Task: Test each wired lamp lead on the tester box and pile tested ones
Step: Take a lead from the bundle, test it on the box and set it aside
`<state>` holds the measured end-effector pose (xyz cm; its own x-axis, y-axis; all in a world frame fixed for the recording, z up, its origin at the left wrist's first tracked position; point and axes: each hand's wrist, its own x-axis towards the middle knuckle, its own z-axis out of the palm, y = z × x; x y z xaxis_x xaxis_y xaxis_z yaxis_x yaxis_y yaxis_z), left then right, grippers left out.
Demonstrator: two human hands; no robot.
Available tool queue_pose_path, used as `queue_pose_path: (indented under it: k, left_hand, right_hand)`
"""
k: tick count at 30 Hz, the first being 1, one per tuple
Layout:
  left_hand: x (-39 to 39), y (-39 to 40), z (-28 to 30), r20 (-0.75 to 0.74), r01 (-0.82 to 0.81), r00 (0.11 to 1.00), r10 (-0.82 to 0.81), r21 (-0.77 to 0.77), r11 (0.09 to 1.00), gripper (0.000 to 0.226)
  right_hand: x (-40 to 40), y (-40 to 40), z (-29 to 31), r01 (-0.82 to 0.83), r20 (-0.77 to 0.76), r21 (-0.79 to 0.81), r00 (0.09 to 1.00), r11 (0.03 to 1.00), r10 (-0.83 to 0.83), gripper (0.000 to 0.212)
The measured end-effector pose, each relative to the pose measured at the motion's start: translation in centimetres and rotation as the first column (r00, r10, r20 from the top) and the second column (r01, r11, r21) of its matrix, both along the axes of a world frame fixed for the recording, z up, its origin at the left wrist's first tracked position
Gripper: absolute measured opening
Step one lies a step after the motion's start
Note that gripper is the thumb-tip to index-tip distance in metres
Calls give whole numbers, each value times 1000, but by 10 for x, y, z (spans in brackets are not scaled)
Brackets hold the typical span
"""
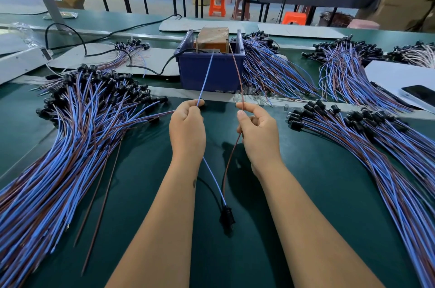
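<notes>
My left hand [187, 128] pinches the blue wire [206, 78] of one lamp lead, and my right hand [257, 131] pinches its brown wire [237, 71]. Both wires run up from my fingers to the orange tester box [213, 39], which sits inside a blue plastic bin [209, 69]. Their tips reach the box's top edge; whether they touch contacts is too small to tell. The lead's black lamp socket [227, 216] hangs low between my forearms, just above the green table [146, 170].
A large pile of blue-and-brown leads [70, 137] fans out on my left. Similar piles [367, 144] lie on my right and behind the bin [270, 68]. A black power cable [98, 51] snakes to the bin. A phone [421, 94] rests on a white sheet at far right.
</notes>
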<state>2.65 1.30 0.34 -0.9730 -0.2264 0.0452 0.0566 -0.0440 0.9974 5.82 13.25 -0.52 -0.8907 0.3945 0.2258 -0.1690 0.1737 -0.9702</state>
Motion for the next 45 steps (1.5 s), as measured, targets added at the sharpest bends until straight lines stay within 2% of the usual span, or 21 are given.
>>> queue_pose_path:
  k: [13, 33, 45]
  left_hand:
    - [-3, -7, -2, 11, -30, 1000, 30, 2, 1000, 35]
    - [-4, -6, -2, 28, -14, 999, 16, -81, 997, 32]
    - [-6, -7, -3, 30, -18, 999, 21, -78, 997, 34]
  right_hand:
    - [-3, -1, 1, 5, 49, 36, 999, 999, -7, 15]
    - [-2, -2, 3, -1, 59, 88, 998, 996, -4, 16]
    - [-2, -1, 4, -4, 78, 57, 997, 998, 0, 16]
